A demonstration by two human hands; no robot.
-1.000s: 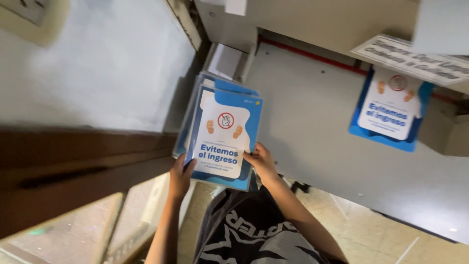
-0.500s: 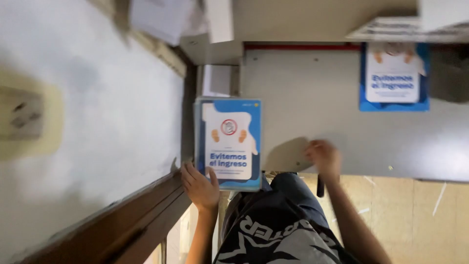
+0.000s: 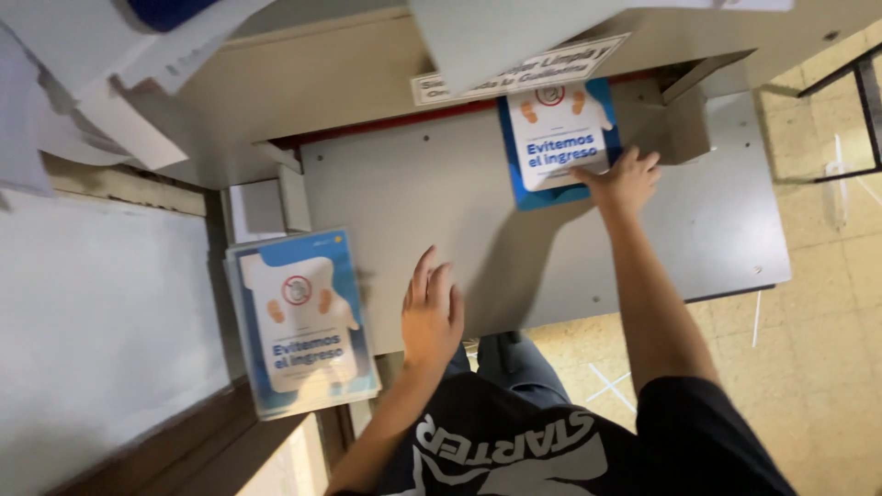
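Grey metal table (image 3: 413, 197); tiled floor (image 3: 827, 303); right hand (image 3: 625, 179) spread on blue leaflet (image 3: 559, 142); left hand (image 3: 432, 312) spread.

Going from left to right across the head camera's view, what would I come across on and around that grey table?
White surface → stack of blue-and-white leaflets → left hand over the grey table → second blue-and-white leaflet → right hand touching its corner → tiled floor.

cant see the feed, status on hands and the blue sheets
Right hand open on far blue sheet. Left hand open, flat on grey table. Near stack untouched. Nothing in the way.
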